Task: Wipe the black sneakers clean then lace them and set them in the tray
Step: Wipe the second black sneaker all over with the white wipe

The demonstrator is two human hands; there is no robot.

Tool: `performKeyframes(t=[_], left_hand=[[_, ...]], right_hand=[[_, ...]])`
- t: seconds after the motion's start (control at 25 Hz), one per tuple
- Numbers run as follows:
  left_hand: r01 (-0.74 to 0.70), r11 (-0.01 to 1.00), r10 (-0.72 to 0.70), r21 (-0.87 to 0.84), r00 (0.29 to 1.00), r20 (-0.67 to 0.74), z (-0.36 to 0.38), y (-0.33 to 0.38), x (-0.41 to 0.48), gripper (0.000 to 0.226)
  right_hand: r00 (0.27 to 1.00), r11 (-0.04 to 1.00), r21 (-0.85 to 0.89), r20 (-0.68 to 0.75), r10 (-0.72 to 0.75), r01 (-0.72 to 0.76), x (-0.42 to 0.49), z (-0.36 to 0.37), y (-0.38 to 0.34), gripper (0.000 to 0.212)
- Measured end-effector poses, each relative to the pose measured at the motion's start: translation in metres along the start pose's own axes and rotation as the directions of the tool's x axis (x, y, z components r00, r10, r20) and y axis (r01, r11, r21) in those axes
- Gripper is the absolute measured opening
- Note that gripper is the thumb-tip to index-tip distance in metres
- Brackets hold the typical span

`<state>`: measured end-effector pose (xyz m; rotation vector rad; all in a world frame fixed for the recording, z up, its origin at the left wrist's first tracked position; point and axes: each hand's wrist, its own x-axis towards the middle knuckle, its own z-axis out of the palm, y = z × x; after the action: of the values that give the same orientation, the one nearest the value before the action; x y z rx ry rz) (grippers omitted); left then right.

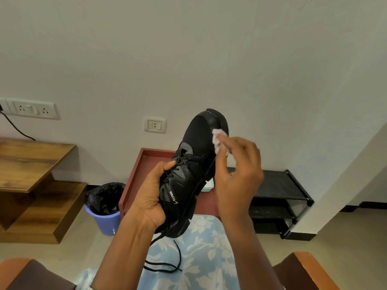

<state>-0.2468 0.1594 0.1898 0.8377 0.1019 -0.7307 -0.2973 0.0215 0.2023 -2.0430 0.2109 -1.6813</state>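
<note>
Plainly the wiping step is under way. The left hand [149, 197] grips the black sneaker [194, 164] around its heel end, fingers curled under the collar and thumb laid across the lacing, holding it in the air above the red tray [146, 164] with the toe tipped up and away. The right hand [238, 174] pinches a small white wipe [218, 141] against the side of the toe, its other fingers loosely spread. I judge the shoe light enough for one hand; its fabric upper looks soft and will give under pressure, while the chunky sole looks stiff (the better place to brace). A loose lace [178, 255] dangles onto the lap and could snag.
</note>
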Motion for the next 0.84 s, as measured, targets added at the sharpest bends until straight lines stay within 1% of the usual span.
performKeyframes(t=[0.08,0.16,0.24,0.36,0.48,0.64,0.72,0.76,0.84], left_hand=[[-0.015,1.000,0.015,0.006,1.000,-0.003,-0.001,0.001,0.000,0.023],[-0.024,0.998,0.025,0.054,0.999,-0.024,-0.004,0.002,0.000,0.023],[-0.029,0.995,0.033,0.096,0.999,-0.043,-0.005,0.003,-0.001,0.022],[-0.063,0.986,0.073,0.153,0.995,-0.061,-0.003,0.003,-0.002,0.019],[-0.091,0.979,0.108,0.180,0.990,-0.089,0.000,0.000,-0.002,0.015],[-0.091,0.985,0.106,0.147,0.990,-0.098,0.000,0.001,-0.002,0.016],[-0.101,0.980,0.121,0.171,0.987,-0.110,-0.001,0.002,-0.002,0.017],[-0.109,0.974,0.134,0.199,0.984,-0.115,-0.001,0.003,-0.001,0.016],[-0.133,0.963,0.166,0.234,0.978,-0.123,0.000,0.003,-0.002,0.014]], right_hand=[[1.000,1.000,0.014,0.024,-0.012,0.011,-0.026,0.000,0.003,0.024],[1.000,1.000,0.025,0.026,0.015,-0.016,-0.033,-0.002,0.007,0.025],[0.999,0.999,0.016,0.016,0.031,-0.031,-0.016,-0.004,0.010,0.025],[0.999,0.999,-0.011,0.002,0.049,-0.049,0.018,-0.005,0.010,0.018],[0.998,0.997,0.027,0.016,0.067,-0.067,0.039,-0.005,0.014,0.019],[0.999,0.999,0.013,0.017,0.031,-0.031,0.010,-0.004,0.017,0.022],[0.995,0.996,0.027,0.049,0.086,-0.088,-0.013,-0.005,0.018,0.033],[0.993,0.993,0.036,0.049,0.108,-0.109,-0.017,-0.006,0.019,0.034],[0.992,0.992,0.041,0.036,0.119,-0.120,-0.005,-0.007,0.022,0.028]])
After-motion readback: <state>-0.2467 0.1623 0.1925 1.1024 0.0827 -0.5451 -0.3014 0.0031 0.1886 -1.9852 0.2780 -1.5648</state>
